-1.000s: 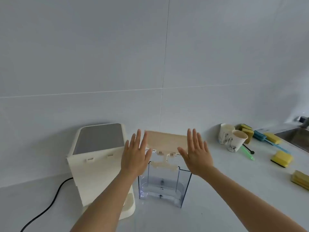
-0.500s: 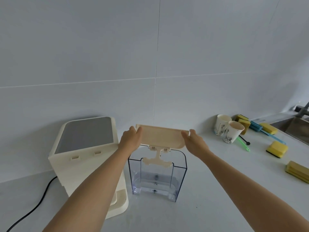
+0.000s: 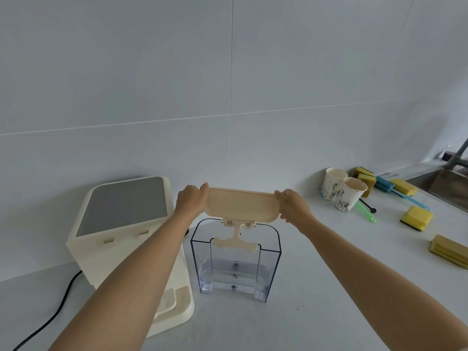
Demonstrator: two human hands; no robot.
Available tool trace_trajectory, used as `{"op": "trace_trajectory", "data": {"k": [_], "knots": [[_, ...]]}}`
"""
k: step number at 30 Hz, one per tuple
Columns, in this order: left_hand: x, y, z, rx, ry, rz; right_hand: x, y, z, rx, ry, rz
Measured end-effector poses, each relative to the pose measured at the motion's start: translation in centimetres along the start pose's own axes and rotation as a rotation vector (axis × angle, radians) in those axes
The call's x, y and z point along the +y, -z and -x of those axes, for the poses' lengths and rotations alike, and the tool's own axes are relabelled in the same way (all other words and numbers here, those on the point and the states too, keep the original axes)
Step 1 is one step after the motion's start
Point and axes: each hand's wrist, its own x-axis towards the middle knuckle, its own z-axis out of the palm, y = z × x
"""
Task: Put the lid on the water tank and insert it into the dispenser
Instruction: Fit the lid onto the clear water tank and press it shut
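A beige lid (image 3: 241, 207) with a T-shaped piece hanging from its front edge is held level just above the open top of a clear plastic water tank (image 3: 236, 264). My left hand (image 3: 190, 203) grips the lid's left end and my right hand (image 3: 291, 206) grips its right end. The tank stands upright on the white counter, to the right of the cream dispenser (image 3: 121, 224), which has a grey top panel. The T-piece dips into the tank's mouth.
A black power cord (image 3: 50, 317) runs from the dispenser to the lower left. Two paper cups (image 3: 344, 196), yellow sponges (image 3: 415, 217), blue and green brushes and a sink (image 3: 445, 188) lie to the right. A tiled wall stands behind.
Both hands went from spread open in front of the lid to gripping its two ends. The lid now sits level over the tank, and my view has shifted slightly.
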Motion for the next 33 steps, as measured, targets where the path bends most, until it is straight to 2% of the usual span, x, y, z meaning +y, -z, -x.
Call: {"op": "trace_trajectory", "data": {"k": [4, 9, 15, 21, 28, 33], "knots": [[-0.1, 0.6, 1.0, 0.019, 0.013, 0.052, 0.2, 0.3, 0.5, 0.051, 0.056, 0.026], [-1.1, 1.0, 2.4, 0.016, -0.007, 0.152, 0.6, 0.6, 1.6, 0.037, 0.111, 0.045], [-3.1, 0.4, 4.2, 0.047, -0.029, 0.225, 1.4, 0.6, 5.0, 0.076, 0.284, 0.188], [-4.1, 0.0, 6.5, 0.087, -0.107, 0.167, 2.2, 0.4, 7.7, 0.123, 0.392, 0.383], [-6.1, 0.0, 8.3, 0.099, -0.181, 0.061, 3.4, -0.7, 9.6, 0.126, 0.403, 0.515], [-7.0, -0.1, 9.4, 0.081, -0.173, 0.001, 4.0, -1.4, 10.6, 0.116, 0.404, 0.573]]}}
